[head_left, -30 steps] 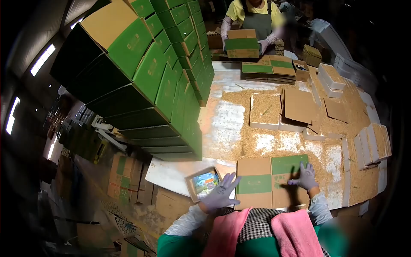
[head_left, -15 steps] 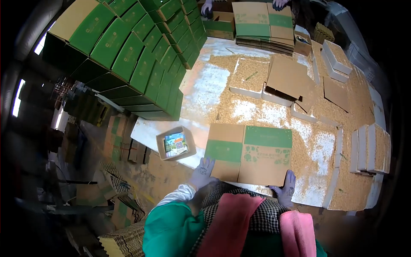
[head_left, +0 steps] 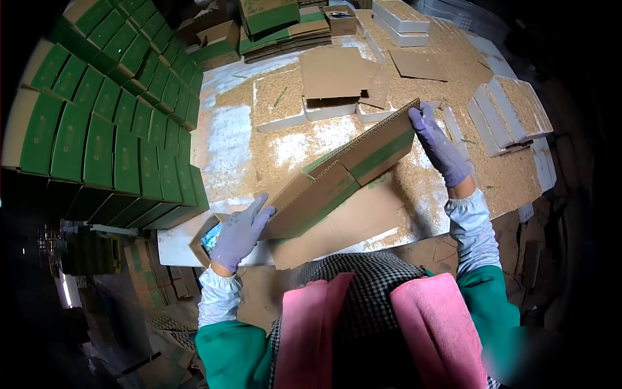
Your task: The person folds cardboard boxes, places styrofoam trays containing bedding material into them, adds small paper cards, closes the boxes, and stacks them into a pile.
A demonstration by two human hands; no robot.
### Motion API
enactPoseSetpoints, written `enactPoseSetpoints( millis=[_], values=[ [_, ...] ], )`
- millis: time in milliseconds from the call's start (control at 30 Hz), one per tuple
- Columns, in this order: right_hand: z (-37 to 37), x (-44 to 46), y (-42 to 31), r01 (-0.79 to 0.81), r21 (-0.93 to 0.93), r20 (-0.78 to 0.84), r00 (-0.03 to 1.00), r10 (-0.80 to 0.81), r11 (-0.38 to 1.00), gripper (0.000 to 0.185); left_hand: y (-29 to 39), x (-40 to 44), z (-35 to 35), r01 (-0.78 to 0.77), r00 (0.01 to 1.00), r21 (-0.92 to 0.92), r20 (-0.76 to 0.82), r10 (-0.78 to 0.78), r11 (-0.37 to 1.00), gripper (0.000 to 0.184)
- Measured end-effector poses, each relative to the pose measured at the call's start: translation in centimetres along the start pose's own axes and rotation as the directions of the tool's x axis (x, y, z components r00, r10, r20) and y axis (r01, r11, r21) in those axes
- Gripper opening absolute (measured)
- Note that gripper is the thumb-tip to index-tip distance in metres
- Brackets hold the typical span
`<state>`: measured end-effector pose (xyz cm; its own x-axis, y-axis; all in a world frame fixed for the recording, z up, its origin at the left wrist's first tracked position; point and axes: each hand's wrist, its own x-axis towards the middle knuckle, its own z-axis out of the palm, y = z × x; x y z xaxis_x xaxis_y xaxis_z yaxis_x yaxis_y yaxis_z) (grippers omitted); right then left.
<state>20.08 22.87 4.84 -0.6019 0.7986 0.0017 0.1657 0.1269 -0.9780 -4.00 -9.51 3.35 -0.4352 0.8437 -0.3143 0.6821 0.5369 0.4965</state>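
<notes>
A cardboard box (head_left: 343, 175) with a green band is tilted up between my two gloved hands, still mostly flat, its long corrugated edge on top. My right hand (head_left: 443, 148) grips its raised far right corner. At the lower left end, my left hand (head_left: 241, 235) has its fingers against the edge, partly hiding that corner. Plain brown cardboard (head_left: 340, 225) spreads under the box towards me; whether it is its flaps or another sheet I cannot tell. Close behind my left hand sits a small open box (head_left: 199, 241) holding colourful printed cards, partly covered by the hand.
Stacked green boxes (head_left: 103, 142) rise along the left. Flat cardboard sheets (head_left: 334, 72) lie on white foam blocks (head_left: 282, 122) amid brown grain-like litter. More foam blocks (head_left: 499, 120) stand at the right. At the back are a cardboard stack (head_left: 285, 44) and an open carton (head_left: 217, 48).
The box lay flat on the table with my hands at its near edge. Now it is lifted and tilted, both hands at its ends. The view has shifted to the right.
</notes>
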Motion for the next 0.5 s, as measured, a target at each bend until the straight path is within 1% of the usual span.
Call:
enactPoseSetpoints(
  millis=[33,67,100,133,167,200,233,267,300,333,367,400,433,467,500],
  values=[
    [0.7,0.4,2.2,-0.020,0.033,-0.053,0.998,0.022,0.999,0.080,0.7,-0.3,-0.2,0.058,0.997,-0.073,0.047,-0.055,0.996,0.040],
    [1.8,0.6,4.5,0.008,-0.128,-0.241,0.970,-0.038,0.992,0.089,0.0,-0.4,0.4,-0.117,0.992,0.047,0.044,0.115,0.992,0.039],
    [2.7,-0.3,3.0,0.014,0.025,-0.250,0.968,-0.007,1.000,0.093,-0.8,-0.4,0.8,-0.287,0.958,0.161,0.056,0.281,0.944,0.039],
    [2.3,-0.8,2.2,-0.005,0.044,-0.203,0.979,0.014,0.999,0.094,-1.0,-0.1,0.7,-0.304,0.953,0.158,0.064,0.298,0.939,0.039],
    [1.9,-1.1,1.8,-0.023,0.062,-0.150,0.988,0.032,0.998,0.095,-1.1,0.1,0.4,-0.272,0.962,0.168,0.041,0.269,0.948,0.038],
    [1.6,-1.6,2.0,-0.021,0.058,-0.163,0.986,0.031,0.998,0.095,-1.2,0.3,0.2,-0.238,0.971,0.179,0.017,0.239,0.955,0.037],
    [1.2,-2.2,2.5,0.019,0.127,-0.113,0.994,-0.005,0.992,0.087,-1.6,0.7,0.0,-0.250,0.968,0.181,0.019,0.251,0.951,0.037],
    [1.0,-2.8,2.7,0.058,0.199,-0.064,0.997,-0.046,0.978,0.081,-2.1,1.1,0.0,-0.220,0.975,0.155,-0.008,0.224,0.963,0.036],
    [0.6,-3.6,1.4,0.065,0.199,-0.080,0.995,-0.050,0.978,0.081,-1.7,1.5,-0.3,-0.192,0.980,0.131,-0.036,0.198,0.973,0.035],
    [-0.2,-4.4,-1.0,-0.061,0.176,0.076,0.996,0.048,0.983,0.077,-0.9,1.3,-0.7,-0.179,0.982,0.118,-0.042,0.185,0.977,0.033],
    [-0.7,-5.1,-2.9,-0.181,0.132,0.229,0.962,0.148,0.974,0.075,-0.8,1.8,-1.1,-0.194,0.978,0.122,-0.048,0.201,0.973,0.033],
    [-0.4,-5.7,-3.7,0.089,0.009,0.380,0.921,-0.086,0.996,0.077,-0.9,2.3,-1.5,-0.129,0.976,0.139,-0.155,0.150,0.982,0.032],
    [0.3,-6.1,-2.5,0.127,0.044,0.516,0.847,-0.131,0.991,0.081,-0.8,2.7,-1.8,-0.060,0.961,0.146,-0.260,0.097,0.987,0.031],
    [0.8,-5.4,-2.1,0.198,0.013,0.557,0.813,-0.171,0.980,0.080,0.2,3.0,-2.2,-0.072,0.958,0.151,-0.264,0.110,0.986,0.031],
    [1.2,-4.7,-1.5,0.268,-0.015,0.594,0.777,-0.207,0.963,0.078,1.9,3.2,-2.7,-0.050,0.987,-0.041,-0.154,0.043,0.998,0.033]
  ],
)
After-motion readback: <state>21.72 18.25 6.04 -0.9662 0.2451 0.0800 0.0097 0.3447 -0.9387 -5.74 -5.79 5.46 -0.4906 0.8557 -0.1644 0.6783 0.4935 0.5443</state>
